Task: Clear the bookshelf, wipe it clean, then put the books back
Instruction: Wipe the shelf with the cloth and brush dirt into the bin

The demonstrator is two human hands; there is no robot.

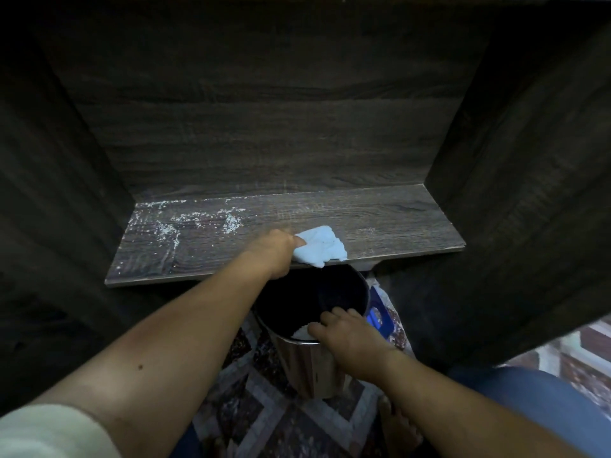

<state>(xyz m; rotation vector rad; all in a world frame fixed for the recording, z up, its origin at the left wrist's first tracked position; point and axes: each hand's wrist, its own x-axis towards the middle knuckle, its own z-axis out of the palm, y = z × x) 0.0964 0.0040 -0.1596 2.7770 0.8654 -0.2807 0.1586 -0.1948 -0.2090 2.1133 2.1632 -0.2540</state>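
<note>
A dark wood-grain shelf board [380, 223] spans the alcove, bare of books. White crumbs and dust [198, 223] lie scattered over its left half. My left hand [276, 251] grips a crumpled white cloth [319, 247] at the board's front edge, near the middle. Just below that edge stands a metal bin [307, 365] with a dark inside and some white bits at its bottom. My right hand [347, 338] holds the bin's near rim, fingers curled over it.
Dark wooden side walls [529, 193] close in the shelf on both sides, with a back panel [264, 110] behind. A blue-and-white bag [378, 314] sits right of the bin. Patterned floor [281, 418] lies below, and my bare foot [398, 424] is on it.
</note>
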